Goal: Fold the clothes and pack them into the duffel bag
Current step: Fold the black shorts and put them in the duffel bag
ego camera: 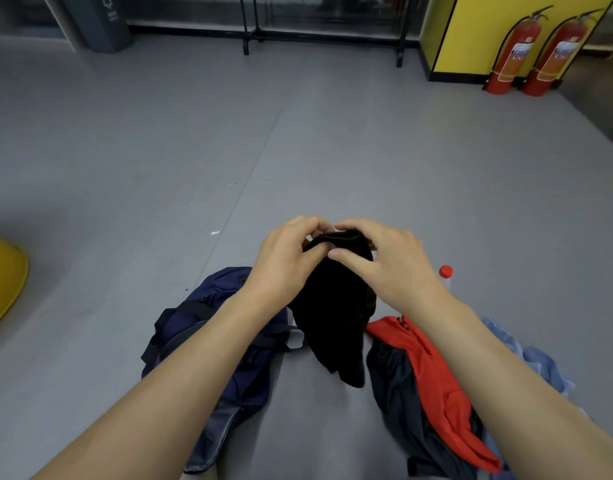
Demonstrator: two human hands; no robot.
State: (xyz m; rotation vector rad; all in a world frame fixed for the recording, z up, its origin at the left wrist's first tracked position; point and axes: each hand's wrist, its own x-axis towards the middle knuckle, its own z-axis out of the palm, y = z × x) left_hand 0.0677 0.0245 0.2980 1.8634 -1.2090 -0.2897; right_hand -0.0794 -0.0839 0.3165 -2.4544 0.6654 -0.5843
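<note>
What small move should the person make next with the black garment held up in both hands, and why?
Probably draw the hands apart along the top edge to spread it for folding. The left hand and right hand pinch the black garment close together, so it hangs bunched beside the navy duffel bag.

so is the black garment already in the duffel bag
No, the left hand and right hand grip the black garment in the air beside the duffel bag.
</note>
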